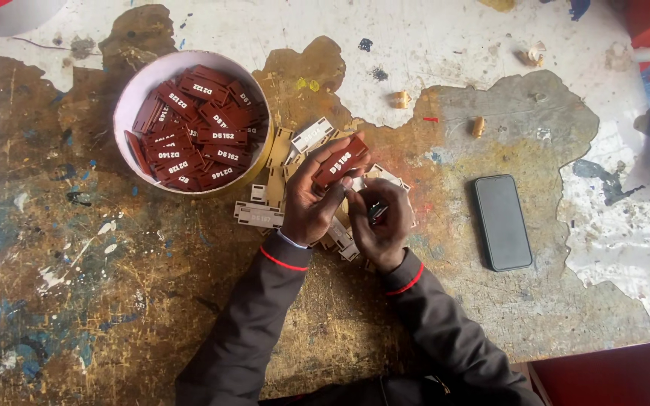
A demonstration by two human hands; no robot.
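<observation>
The desk point(114, 301) is worn wood, rough and matt, with flaking white paint and blue flecks. The red tags point(189, 128) in the round tub point(126, 113) look like painted matt wood; the pale tags point(259, 216) are bare wood. The phone point(502, 222) has a glossy black glass face.

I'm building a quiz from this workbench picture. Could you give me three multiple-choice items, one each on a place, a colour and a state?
1. Where does the phone lie?
A. right of the hands
B. inside the tub
C. left of the tub

2. What colour are the tags in the round tub?
A. blue
B. dark red
C. green

3. What does the left hand hold?
A. nothing
B. the phone
C. a red tag

Answers: 1 A, it rests on the table beyond the right hand. 2 B, the tub's heap is dark red. 3 C, the fingers grip it.
</observation>
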